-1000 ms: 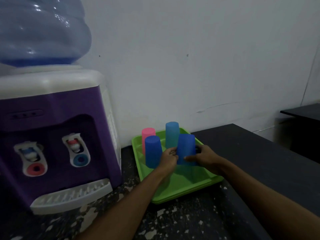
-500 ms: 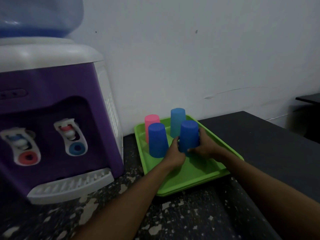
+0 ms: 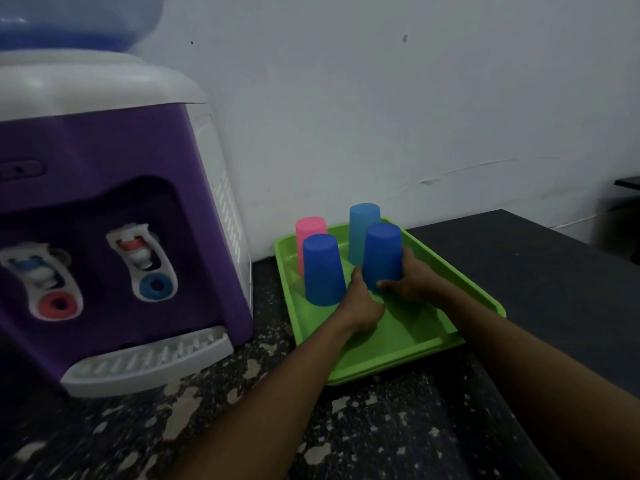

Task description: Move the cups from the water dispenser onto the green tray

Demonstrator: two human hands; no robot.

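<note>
Nearest, speckled dark counter (image 3: 363, 434) under both forearms. On it, green tray (image 3: 391, 344), front part bare. Left hand (image 3: 362, 299) and right hand (image 3: 410, 284) both grasping the lower rim of an upside-down dark blue cup (image 3: 382, 258) on the tray. Just left, second dark blue cup (image 3: 322, 268), inverted, free. Behind, pink cup (image 3: 310, 228) and light blue cup (image 3: 362, 226), inverted too. Far left, purple water dispenser (image 3: 104, 209), drip tray (image 3: 149, 363) holding nothing.
</note>
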